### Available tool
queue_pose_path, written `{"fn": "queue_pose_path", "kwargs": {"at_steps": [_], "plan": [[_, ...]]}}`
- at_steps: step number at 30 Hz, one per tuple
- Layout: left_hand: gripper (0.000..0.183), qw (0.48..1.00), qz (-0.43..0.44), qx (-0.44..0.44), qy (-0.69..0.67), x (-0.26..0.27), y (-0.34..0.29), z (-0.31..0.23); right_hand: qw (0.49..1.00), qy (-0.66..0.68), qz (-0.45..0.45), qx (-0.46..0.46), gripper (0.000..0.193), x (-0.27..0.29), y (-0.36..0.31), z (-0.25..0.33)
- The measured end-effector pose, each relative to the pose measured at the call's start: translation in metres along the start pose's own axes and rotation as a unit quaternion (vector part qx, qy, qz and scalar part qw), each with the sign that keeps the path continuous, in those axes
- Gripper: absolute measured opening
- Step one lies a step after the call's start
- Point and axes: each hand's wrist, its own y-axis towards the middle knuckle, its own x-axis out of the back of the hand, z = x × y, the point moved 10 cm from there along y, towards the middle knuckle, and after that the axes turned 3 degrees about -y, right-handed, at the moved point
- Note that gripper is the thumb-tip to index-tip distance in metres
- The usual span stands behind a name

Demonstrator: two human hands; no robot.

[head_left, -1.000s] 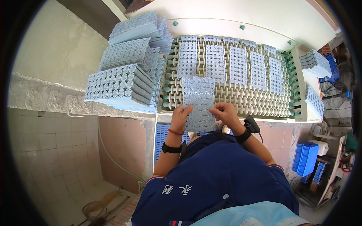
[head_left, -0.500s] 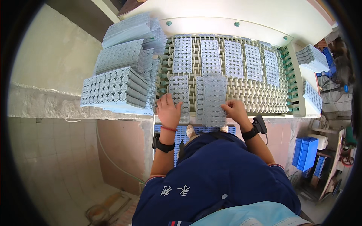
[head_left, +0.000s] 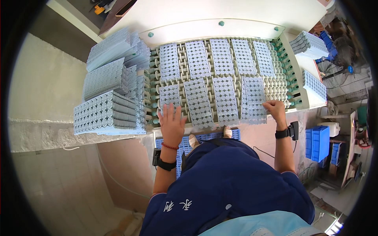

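Note:
Two rows of pale blue-grey sheets, patterned with joined round discs, lie on a bed of white rollers (head_left: pixel 275 89). In the near row, my left hand (head_left: pixel 172 124) rests flat with fingers spread over the lower end of the leftmost sheet (head_left: pixel 169 94). To its right come a slightly tilted sheet (head_left: pixel 199 101) and another sheet (head_left: pixel 225 98). My right hand (head_left: pixel 277 112) pinches the lower right edge of the rightmost near sheet (head_left: pixel 253 97). Its outline looks doubled, and I cannot tell whether more than one sheet is there.
Tall stacks of the same sheets (head_left: pixel 103 112) stand left of the rollers. Smaller stacks (head_left: pixel 311 44) sit on the right ledge. A white panel (head_left: pixel 185 25) borders the far side. Blue crates (head_left: pixel 317 143) stand at the lower right, and a blue slatted mat (head_left: pixel 208 137) lies underfoot.
My right hand has moved right with the sheet it pinches. Sheets bunched together in the near row now lie spread side by side. The view has shifted; my left hand stays at the leftmost sheet.

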Motion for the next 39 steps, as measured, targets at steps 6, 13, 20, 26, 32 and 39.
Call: {"fn": "queue_pose_path", "kwargs": {"at_steps": [6,13,20,26,32,39], "plan": [[0.049,0.964,0.118,-0.215,-0.103,-0.024,-0.002,-0.094,0.996,0.035,-0.056,-0.053,0.023,0.059,0.013,-0.06],[0.05,0.961,0.125,-0.229,-0.088,-0.024,-0.002,-0.096,0.982,-0.068,-0.174,0.041,0.035,0.069,-0.008,-0.024],[0.058,0.934,0.125,-0.306,-0.134,-0.025,0.014,-0.165,0.914,-0.148,-0.034,0.376,0.047,-0.025,-0.073,0.12],[0.059,0.92,0.174,-0.332,-0.114,-0.058,0.008,-0.18,0.898,-0.182,0.039,0.398,0.04,-0.038,-0.068,0.102],[0.059,0.923,0.191,-0.308,-0.126,-0.061,0.015,-0.179,0.916,-0.093,0.033,0.388,0.045,-0.004,-0.063,0.106],[0.06,0.93,0.183,-0.281,-0.151,-0.045,0.022,-0.168,0.927,-0.242,-0.15,0.243,0.074,0.197,-0.006,0.042]]}}
